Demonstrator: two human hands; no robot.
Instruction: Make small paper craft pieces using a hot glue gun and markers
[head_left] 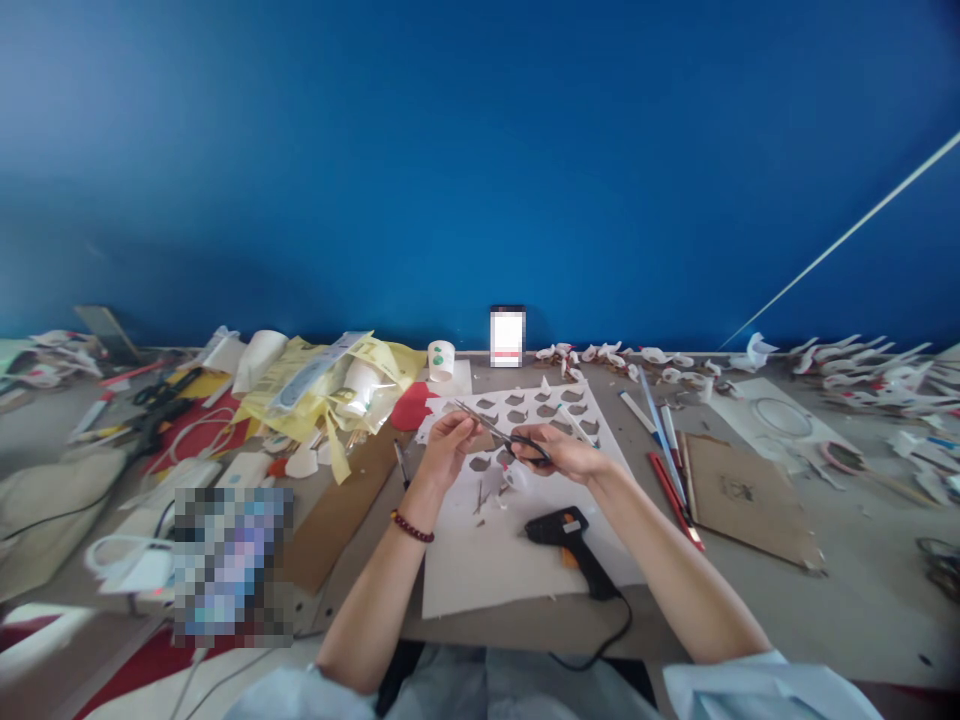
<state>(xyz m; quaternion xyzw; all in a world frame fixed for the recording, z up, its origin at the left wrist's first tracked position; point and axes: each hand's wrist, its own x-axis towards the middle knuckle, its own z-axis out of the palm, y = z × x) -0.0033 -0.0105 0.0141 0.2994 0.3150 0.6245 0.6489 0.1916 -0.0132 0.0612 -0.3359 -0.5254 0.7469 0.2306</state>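
Left of centre, toward the blue wall [480,180], a yellow bag [341,380] is lying beside a paper cup [441,362]. Next, the person's left hand [452,440] is bringing thumb and fingers together; whether anything is pinched cannot be told. Rightward, black-handled scissors [517,442] are pointing left above a white sheet [465,575], the right hand [561,452] curling around their handles. Nearer, a glue gun [577,545] is resting on the sheet; farther right, cardboard [742,505] is lying flat.
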